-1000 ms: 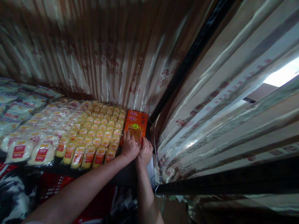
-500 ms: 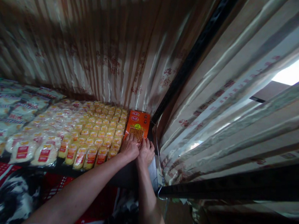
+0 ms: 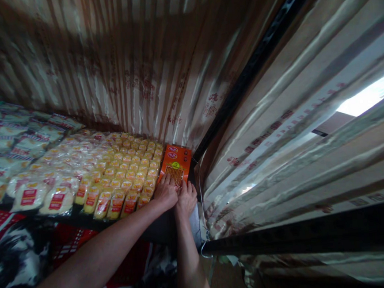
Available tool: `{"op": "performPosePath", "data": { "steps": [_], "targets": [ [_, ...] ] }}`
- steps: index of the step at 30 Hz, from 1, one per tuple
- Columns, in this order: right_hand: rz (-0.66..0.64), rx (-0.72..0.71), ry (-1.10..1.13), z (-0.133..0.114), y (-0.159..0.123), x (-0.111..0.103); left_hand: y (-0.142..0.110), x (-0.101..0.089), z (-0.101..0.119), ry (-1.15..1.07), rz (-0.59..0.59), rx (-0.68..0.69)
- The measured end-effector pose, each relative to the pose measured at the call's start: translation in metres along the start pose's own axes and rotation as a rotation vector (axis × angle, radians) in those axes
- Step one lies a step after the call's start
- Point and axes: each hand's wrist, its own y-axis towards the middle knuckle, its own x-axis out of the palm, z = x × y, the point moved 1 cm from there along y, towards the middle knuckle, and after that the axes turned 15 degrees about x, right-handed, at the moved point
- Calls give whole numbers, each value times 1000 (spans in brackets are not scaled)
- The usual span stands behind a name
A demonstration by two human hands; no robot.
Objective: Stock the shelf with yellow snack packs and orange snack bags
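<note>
An orange snack packet with a picture of brown sticks and a green label lies at the right end of the shelf, by the corner post. My left hand grips its near left part, fingers resting over the pictured sticks. Close beside it, my right hand holds the near right edge, fingers bent. The packet's near edge is hidden under both hands. Rows of small yellow wrapped cakes stand just left of the packet.
Round white wrapped cakes and blue-white bags fill the shelf's left. Printed plastic sheeting hangs behind; more sheeting hangs on the right. A dark slanted post stands at the corner. A red basket is below.
The view has shifted very slightly. Both hands stay at the near edge of the orange packet, which lies in almost the same place.
</note>
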Motion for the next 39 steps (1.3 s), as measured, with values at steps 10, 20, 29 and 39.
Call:
{"op": "performPosePath", "data": {
  "steps": [10, 20, 29, 39],
  "targets": [
    [49, -20, 75, 7, 2, 8, 2, -4, 3, 7, -28, 7],
    [103, -10, 306, 18, 10, 23, 5, -8, 13, -81, -4, -113],
    [10, -91, 375, 26, -10, 7, -17, -27, 36, -225, 54, 1],
    [58, -265, 635, 31, -110, -46, -107, -46, 65, -479, 77, 92]
  ]
}}
